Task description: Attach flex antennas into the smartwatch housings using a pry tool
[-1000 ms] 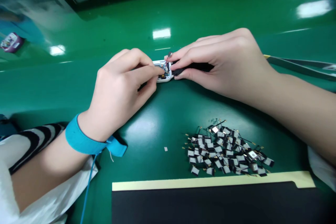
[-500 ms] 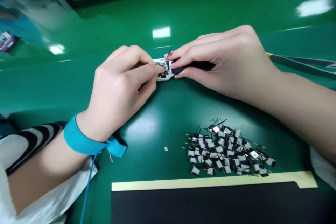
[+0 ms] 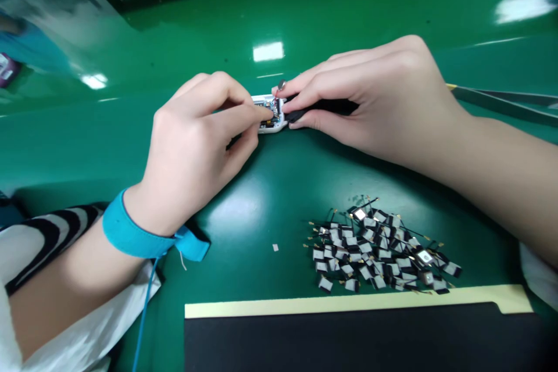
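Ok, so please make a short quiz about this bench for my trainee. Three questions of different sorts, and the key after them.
1. Which wrist wears the blue wrist strap, left or right?
2. True or false: the right hand grips a black strip that meets a white casing.
3. Fill in the gap: the fingertips of the left hand touch the ____ inside the white casing.

Key: 1 left; 2 true; 3 circuit board.

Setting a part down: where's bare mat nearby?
Bare green mat lies between your blue wrist strap and the wired-tab heap, around a small white scrap. Crowded: the heap and the white device between your left hand and right hand.
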The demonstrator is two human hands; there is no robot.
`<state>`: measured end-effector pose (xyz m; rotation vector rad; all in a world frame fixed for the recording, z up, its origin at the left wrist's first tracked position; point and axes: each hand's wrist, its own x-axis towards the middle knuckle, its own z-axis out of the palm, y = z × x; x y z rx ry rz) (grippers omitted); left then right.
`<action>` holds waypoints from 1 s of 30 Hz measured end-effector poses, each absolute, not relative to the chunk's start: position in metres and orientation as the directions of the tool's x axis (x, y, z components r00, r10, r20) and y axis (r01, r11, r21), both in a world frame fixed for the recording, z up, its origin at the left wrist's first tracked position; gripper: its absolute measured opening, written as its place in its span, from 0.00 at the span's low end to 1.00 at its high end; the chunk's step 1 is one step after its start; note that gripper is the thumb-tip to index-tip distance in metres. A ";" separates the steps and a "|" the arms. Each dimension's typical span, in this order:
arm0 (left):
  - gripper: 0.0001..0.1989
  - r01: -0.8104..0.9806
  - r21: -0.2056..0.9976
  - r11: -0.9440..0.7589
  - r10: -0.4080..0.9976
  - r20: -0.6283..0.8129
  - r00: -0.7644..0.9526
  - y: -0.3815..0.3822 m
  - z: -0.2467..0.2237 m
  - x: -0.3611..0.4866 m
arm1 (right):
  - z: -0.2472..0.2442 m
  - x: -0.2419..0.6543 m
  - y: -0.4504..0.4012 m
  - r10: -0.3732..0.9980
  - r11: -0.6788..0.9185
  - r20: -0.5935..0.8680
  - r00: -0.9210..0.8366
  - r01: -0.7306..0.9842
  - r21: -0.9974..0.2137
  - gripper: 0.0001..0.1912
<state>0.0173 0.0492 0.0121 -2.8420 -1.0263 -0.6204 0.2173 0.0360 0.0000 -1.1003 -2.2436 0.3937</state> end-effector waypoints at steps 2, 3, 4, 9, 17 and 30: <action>0.10 0.628 0.100 -0.772 0.612 0.387 0.690 0.049 0.012 0.017 | 0.000 0.218 0.036 0.784 0.620 0.390 -0.482 0.610 -0.493 0.07; 0.10 0.628 0.101 -0.772 0.611 0.388 0.690 0.049 0.012 0.017 | 0.000 0.218 0.037 0.779 0.627 0.393 -0.489 0.607 -0.488 0.06; 0.10 0.624 0.096 -0.776 0.607 0.385 0.696 0.050 0.012 0.017 | 0.000 0.218 0.037 0.772 0.636 0.398 -0.495 0.603 -0.482 0.06; 0.10 0.610 0.067 -0.789 0.584 0.390 0.712 0.051 0.011 0.017 | -0.001 0.218 0.037 0.781 0.625 0.397 -0.483 0.605 -0.494 0.06; 0.11 0.595 0.022 -0.803 0.552 0.403 0.730 0.051 0.011 0.018 | 0.000 0.218 0.037 0.783 0.621 0.381 -0.491 0.611 -0.491 0.06; 0.10 0.593 -0.094 -0.799 0.518 0.392 0.760 0.049 0.013 0.018 | 0.001 0.218 0.037 0.801 0.599 0.353 -0.484 0.631 -0.492 0.06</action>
